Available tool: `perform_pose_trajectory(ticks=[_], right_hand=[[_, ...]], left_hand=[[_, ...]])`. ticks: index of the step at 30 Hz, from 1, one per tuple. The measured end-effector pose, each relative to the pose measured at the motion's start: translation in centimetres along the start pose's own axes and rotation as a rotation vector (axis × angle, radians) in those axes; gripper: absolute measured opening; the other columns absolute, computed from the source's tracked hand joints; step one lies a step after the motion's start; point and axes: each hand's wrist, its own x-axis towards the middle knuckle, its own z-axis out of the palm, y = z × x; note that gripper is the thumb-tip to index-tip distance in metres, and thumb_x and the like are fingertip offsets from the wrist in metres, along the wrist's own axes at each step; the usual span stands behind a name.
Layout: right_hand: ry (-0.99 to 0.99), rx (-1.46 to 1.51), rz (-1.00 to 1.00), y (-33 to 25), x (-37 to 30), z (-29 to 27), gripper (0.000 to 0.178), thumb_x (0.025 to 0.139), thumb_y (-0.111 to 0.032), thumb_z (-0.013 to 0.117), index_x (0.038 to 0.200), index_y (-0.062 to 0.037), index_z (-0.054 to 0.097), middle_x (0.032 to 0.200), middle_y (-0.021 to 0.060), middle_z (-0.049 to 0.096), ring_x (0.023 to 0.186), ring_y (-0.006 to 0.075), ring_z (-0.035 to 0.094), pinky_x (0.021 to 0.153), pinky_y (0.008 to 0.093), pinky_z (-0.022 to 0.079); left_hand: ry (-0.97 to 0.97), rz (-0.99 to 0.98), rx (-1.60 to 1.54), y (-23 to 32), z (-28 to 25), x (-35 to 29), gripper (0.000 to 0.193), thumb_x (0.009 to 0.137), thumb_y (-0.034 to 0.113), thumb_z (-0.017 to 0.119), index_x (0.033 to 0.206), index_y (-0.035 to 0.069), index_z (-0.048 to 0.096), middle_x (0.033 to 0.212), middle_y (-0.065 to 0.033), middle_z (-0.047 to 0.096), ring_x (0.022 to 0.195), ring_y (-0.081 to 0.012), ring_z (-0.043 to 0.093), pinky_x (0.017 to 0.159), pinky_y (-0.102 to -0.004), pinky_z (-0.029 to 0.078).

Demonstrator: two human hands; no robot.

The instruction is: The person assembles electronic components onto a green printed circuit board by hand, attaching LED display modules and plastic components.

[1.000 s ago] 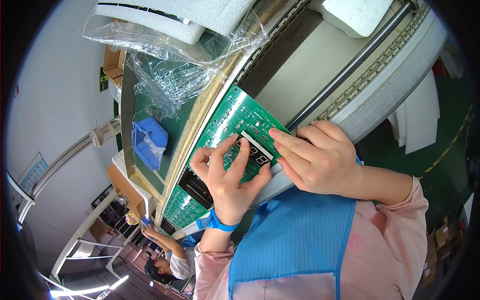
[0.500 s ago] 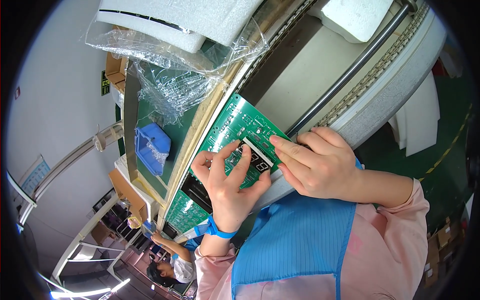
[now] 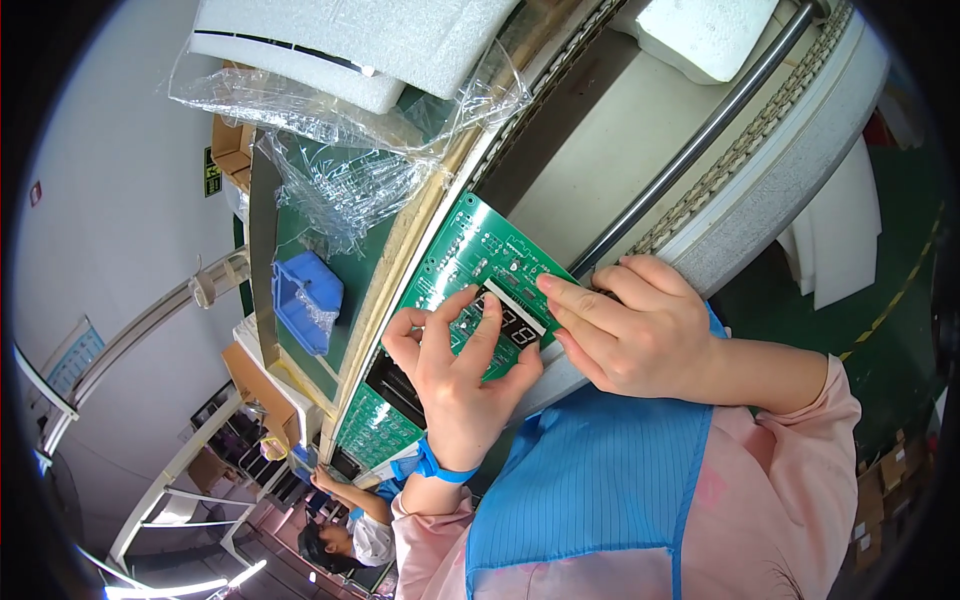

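A green circuit board (image 3: pixel 468 238) lies slanted on the conveyor rails in front of me. On it sits a black digit display (image 3: pixel 520 328) with a white side. My left hand (image 3: pixel 455 375), a blue strap round its wrist, grips this display, thumb at its near end and fingertips at its far end. My right hand (image 3: pixel 640 330) is closed, its index fingertip on the board close to the white side of the display. Whether those fingers pinch a small part or only press on the board, I cannot make out.
More board sections (image 3: pixel 378 430) run on beyond my left hand. Clear plastic wrap (image 3: pixel 340 185) and white foam (image 3: pixel 370 40) lie on the far side, near a blue bin (image 3: pixel 305 300). A metal bar (image 3: pixel 690 150) crosses the conveyor. Another person (image 3: pixel 345 540) works further left.
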Motion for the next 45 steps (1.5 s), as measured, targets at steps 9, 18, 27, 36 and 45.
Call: perform_pose_trajectory(ticks=[9,18,27,36,45], right_hand=[[0.001,0.0,0.008,-0.1,-0.1,0.1,0.022,0.075,-0.015,0.071,0.091,0.0001,0.075,0.108,0.0074,0.071,0.072,0.0155,0.058,0.072,0.0303,0.045],[-0.005,-0.009,0.017,-0.1,0.1,0.1,0.02,0.076,-0.015,0.071,0.091,-0.0016,0.075,0.108,0.006,0.072,0.073,0.0153,0.058,0.072,0.031,0.045],[-0.051,0.047,0.095,-0.9,0.8,-0.9,0.016,0.076,-0.014,0.072,0.086,-0.0033,0.074,0.109,0.0049,0.072,0.078,0.0168,0.059,0.075,0.0324,0.047],[-0.073,0.599,0.462,-3.6,3.3,-5.0,0.014,0.078,-0.003,0.073,0.092,-0.0043,0.07,0.088,0.0042,0.065,0.075,0.0154,0.059,0.067,0.0279,0.047],[-0.423,1.517,0.657,-5.1,2.9,-5.6,0.01,0.093,-0.006,0.067,0.099,0.0016,0.067,0.085,0.0005,0.066,0.073,0.0014,0.056,0.063,0.0184,0.045]], left_hand=[[-0.014,0.006,-0.005,-0.1,-0.2,0.0,0.049,0.056,0.016,0.085,0.103,0.008,0.075,0.118,-0.0074,0.063,0.101,-0.0323,0.045,0.088,-0.0407,0.041],[0.053,0.016,0.008,0.0,0.4,-0.3,0.051,0.056,0.017,0.086,0.105,0.008,0.074,0.118,-0.0066,0.064,0.101,-0.0324,0.045,0.09,-0.0411,0.04],[0.224,0.118,-0.158,-0.2,-1.2,-1.2,0.058,0.062,0.039,0.086,0.11,0.009,0.073,0.117,-0.0072,0.07,0.096,-0.0272,0.048,0.09,-0.0366,0.036],[0.499,0.272,-0.51,-1.1,-1.2,-3.0,0.057,0.07,0.051,0.085,0.108,0.012,0.071,0.112,-0.012,0.072,0.096,-0.0263,0.049,0.082,-0.0348,0.038],[0.602,0.311,-0.536,-1.4,-1.6,-4.9,0.049,0.068,0.049,0.088,0.105,0.022,0.069,0.113,-0.0049,0.072,0.103,-0.0237,0.046,0.082,-0.0352,0.036]])
